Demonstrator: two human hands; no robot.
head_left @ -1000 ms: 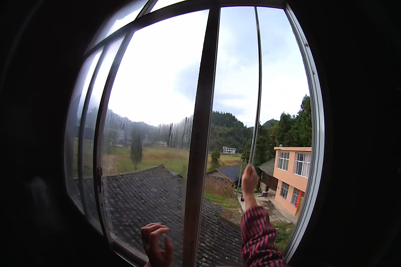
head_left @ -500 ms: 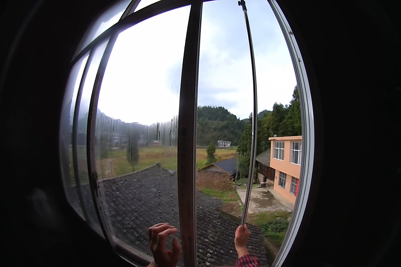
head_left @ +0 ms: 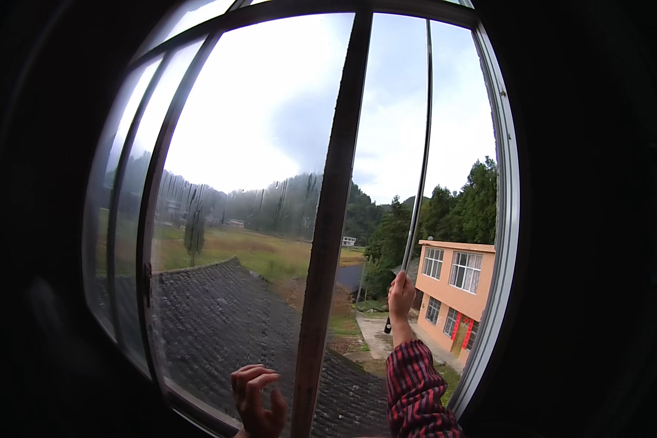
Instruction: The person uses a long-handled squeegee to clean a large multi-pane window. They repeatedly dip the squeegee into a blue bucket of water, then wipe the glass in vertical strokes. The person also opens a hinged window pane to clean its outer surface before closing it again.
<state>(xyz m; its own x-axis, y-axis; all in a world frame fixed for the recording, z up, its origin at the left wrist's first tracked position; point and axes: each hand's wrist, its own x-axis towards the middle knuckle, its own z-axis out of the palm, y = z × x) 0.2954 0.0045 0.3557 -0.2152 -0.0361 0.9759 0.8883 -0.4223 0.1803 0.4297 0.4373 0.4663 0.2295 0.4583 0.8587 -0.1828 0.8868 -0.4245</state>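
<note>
The right hand (head_left: 401, 296) grips a slender silvery pole (head_left: 425, 146) near its lower end, within the right opening of the dark-framed glass window (head_left: 332, 212); the left hand (head_left: 257, 401) curls loosely, apparently empty. Top-heavy leverage could tip the pole sideways.

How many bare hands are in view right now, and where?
2: the bare left hand, loosely curled, low in front of the streaked glass pane; the bare right hand, farther right, gripping the long, thin, silver metal pole.

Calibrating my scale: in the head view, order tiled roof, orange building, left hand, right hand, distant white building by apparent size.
Tiled roof (largest)
Orange building
Left hand
Right hand
Distant white building (smallest)
</note>
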